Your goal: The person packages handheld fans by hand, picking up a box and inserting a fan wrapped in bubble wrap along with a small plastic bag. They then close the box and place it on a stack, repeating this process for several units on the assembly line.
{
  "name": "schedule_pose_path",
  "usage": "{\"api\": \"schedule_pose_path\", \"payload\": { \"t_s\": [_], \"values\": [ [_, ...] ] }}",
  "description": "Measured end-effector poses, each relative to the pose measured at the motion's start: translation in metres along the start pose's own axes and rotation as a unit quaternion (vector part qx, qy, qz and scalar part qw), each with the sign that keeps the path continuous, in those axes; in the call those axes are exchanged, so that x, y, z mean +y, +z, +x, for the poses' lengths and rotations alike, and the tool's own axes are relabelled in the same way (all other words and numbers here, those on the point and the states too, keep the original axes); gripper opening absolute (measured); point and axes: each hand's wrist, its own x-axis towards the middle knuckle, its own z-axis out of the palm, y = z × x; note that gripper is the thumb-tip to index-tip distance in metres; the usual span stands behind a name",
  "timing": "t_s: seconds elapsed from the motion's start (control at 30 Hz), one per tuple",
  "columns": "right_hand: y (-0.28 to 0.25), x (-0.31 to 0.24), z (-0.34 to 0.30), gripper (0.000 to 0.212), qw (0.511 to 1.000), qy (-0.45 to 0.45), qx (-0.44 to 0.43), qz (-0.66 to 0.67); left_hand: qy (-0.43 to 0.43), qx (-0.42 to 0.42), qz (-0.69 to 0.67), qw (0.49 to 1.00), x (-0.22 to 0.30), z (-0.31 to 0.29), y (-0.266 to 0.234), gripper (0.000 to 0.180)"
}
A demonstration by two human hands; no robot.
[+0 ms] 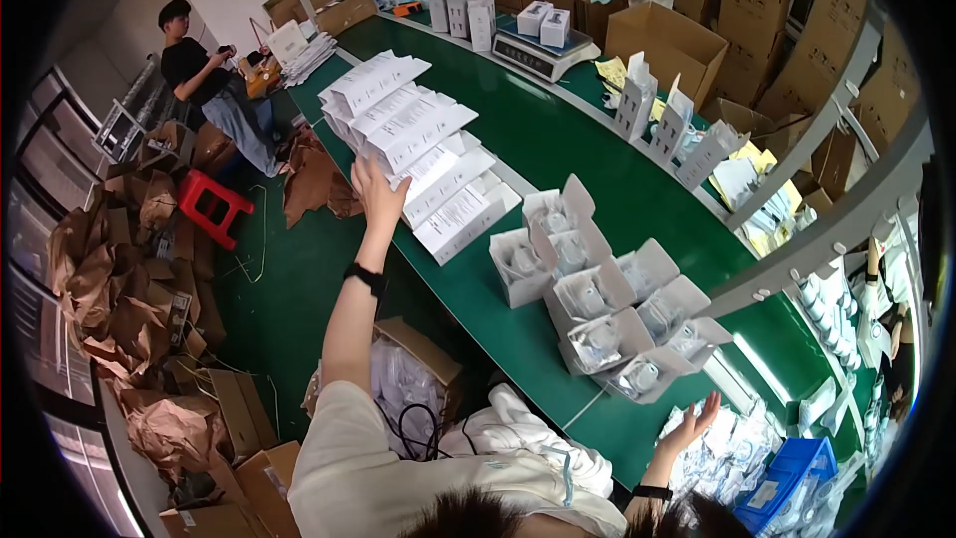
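Observation:
My left hand reaches out with its fingers spread against the near side of a row of white cartons, folded flat or nearly so and overlapping along the green table. Nothing is visibly gripped in it. Right of these cartons stands a cluster of opened white boxes, flaps up, each with a clear-bagged white item inside. At the lower right my right hand is open, palm turned up and fingers apart. It hovers beside a heap of small clear bags with white and blue contents.
A blue bin stands by the bag heap. Across the table are a scale with two small boxes, upright white cartons and a large cardboard box. A red stool, brown paper and a person are at left.

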Motion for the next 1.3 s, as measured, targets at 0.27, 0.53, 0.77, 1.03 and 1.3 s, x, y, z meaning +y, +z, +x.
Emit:
{"api": "schedule_pose_path", "payload": {
  "t_s": [0.27, 0.53, 0.77, 1.03, 1.3],
  "values": [
    [0.045, -0.054, -0.027, 0.045, 0.995, -0.075, 0.049, 0.034, 0.009, -0.214, 0.191, 0.958, -0.065, 0.072, 0.062, 0.076],
    [0.082, -0.135, -0.046, 0.065, 0.948, 0.033, -0.238, 0.21, 0.316, 0.037, -0.195, 0.928, 0.157, -0.064, -0.12, 0.05],
    [0.018, -0.156, -0.053, 0.103, 0.895, 0.185, -0.137, 0.383, 0.587, -0.205, -0.43, 0.655, 0.277, -0.226, -0.147, 0.064],
    [-0.147, -0.147, -0.006, 0.065, 0.925, -0.229, -0.249, -0.174, 0.185, -0.538, -0.596, 0.567, 0.38, -0.3, -0.154, 0.1],
    [-0.355, -0.144, 0.043, 0.038, 0.716, -0.157, 0.223, -0.643, 0.31, -0.47, -0.459, 0.687, 0.357, -0.299, -0.13, 0.102]
  ]
}}
